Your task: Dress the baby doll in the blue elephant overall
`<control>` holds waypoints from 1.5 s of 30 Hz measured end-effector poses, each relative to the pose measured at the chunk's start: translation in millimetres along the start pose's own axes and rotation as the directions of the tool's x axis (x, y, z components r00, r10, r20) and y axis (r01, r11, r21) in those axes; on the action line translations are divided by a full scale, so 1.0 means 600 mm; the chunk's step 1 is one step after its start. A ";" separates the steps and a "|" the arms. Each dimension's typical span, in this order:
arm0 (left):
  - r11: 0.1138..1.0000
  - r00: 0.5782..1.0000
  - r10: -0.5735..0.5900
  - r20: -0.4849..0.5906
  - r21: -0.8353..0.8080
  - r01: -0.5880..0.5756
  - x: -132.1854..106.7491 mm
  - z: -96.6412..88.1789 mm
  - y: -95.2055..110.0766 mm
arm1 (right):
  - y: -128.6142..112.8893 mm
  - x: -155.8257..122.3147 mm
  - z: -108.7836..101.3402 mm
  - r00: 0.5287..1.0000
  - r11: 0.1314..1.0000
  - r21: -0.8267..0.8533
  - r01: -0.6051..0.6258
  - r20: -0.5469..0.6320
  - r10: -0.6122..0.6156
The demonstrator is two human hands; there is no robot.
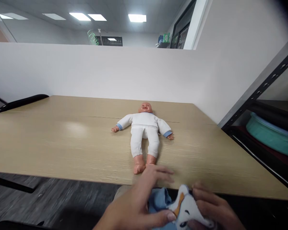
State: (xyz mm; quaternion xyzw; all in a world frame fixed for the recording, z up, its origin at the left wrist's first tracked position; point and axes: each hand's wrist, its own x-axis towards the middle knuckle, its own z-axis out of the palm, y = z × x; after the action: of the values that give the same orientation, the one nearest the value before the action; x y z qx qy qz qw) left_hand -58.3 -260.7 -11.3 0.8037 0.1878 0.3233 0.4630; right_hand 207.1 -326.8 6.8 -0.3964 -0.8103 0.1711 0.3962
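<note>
Looks like cloth-handling step: blue-and-white cloth (189, 207) just off table (74, 159) front edge, left hand (140, 199) wide, thumb on it, right hand (213, 206) alongside, can't tell grip, doll (145, 127) lying near that edge; next calls for surer hold.

A small, soft cloth piece (190, 207) is sitting low at five o'clock, looking creased and bunched. Its white section is bearing dark marks and poking a rounded tip toward twelve; an orange-tan strip (179, 204) is crossing it, and blue fabric (159, 199) is puckering toward ten.
</note>
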 end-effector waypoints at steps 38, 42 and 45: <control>0.960 0.965 0.171 -0.199 -0.186 -0.209 0.320 -0.325 -0.028 | 0.223 0.434 -0.100 0.950 0.936 0.322 -0.141 0.310 0.037; 0.999 1.000 0.007 -0.029 -0.042 -0.009 0.315 -0.351 -0.027 | 0.235 0.426 -0.098 0.985 0.895 0.419 -0.155 0.137 0.106; 0.982 0.997 -0.034 0.065 0.187 0.021 0.315 -0.357 -0.023 | 0.230 0.420 -0.099 0.992 0.876 0.465 -0.128 0.071 0.107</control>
State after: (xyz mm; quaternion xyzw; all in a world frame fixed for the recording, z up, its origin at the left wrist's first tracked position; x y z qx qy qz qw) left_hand -70.9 -7.0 119.9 0.8511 0.2125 0.2704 0.3966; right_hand 229.4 -46.4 90.0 -0.3335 -0.7280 0.3939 0.4513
